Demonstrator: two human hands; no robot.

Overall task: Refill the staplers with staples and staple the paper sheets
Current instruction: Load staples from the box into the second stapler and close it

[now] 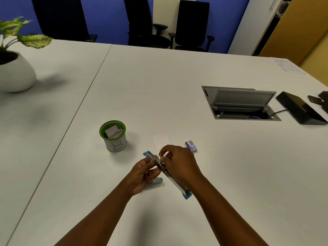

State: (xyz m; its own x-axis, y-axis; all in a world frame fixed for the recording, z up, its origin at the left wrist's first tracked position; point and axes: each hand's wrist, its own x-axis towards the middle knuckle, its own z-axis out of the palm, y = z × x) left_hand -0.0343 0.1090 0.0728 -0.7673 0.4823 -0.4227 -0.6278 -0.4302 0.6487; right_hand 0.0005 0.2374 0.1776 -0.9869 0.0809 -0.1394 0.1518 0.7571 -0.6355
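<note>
A blue and silver stapler (pixel 150 156) is swung wide open above the white table (pixel 159 86), its metal magazine running from upper left to lower right. My left hand (pixel 142 174) grips the stapler near its middle from below. My right hand (pixel 177 162) pinches a thin strip of staples (pixel 164 155) over the open magazine. A small blue staple box (pixel 191 146) lies just right of my hands. A white paper sheet (pixel 160 141) lies flat behind them, barely visible against the table.
A green-rimmed cup (pixel 113 135) holding folded paper stands left of the stapler. A potted plant (pixel 14 71) sits far left. An open cable hatch (pixel 239 103) and a black device (pixel 300 109) are at right. Office chairs (pixel 191 25) line the far edge.
</note>
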